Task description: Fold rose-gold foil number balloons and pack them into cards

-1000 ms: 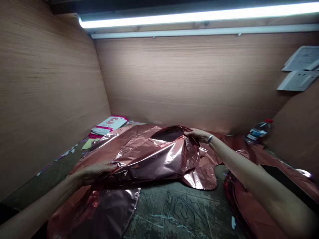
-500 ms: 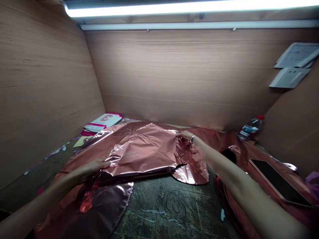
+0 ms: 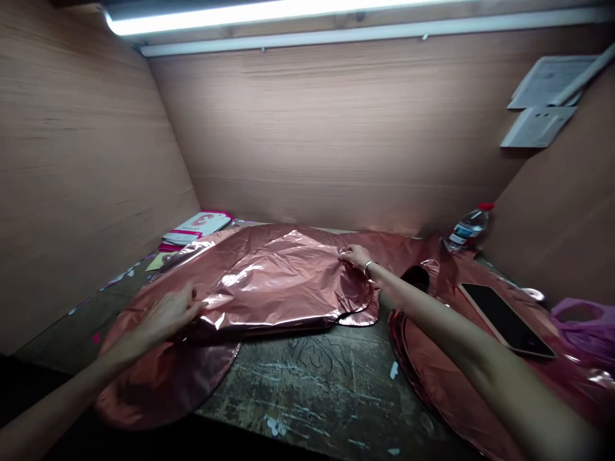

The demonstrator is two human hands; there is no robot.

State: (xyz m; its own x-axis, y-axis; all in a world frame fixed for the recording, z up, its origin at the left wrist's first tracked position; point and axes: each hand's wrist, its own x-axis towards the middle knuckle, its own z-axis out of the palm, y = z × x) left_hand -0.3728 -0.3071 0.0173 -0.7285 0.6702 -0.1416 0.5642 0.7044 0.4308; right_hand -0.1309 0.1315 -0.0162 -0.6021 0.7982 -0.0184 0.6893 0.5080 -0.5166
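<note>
A rose-gold foil balloon, deflated and folded over on itself, lies flat across the middle of my worn workbench, its creased top sheet catching the strip light. My left hand rests spread on the foil's near left edge, fingers loose and pressing rather than pinching; blur makes the fingertips hard to read. My right hand sits at the foil's far right edge, fingers curled onto a crinkled fold, though I cannot tell whether they actually pinch it. More foil sheets lie right of the balloon, partly hidden under my forearm and cut off by the frame. A phone lies on them. Beyond the balloon's right end stands a water bottle; beyond its left end, printed cards.
</note>
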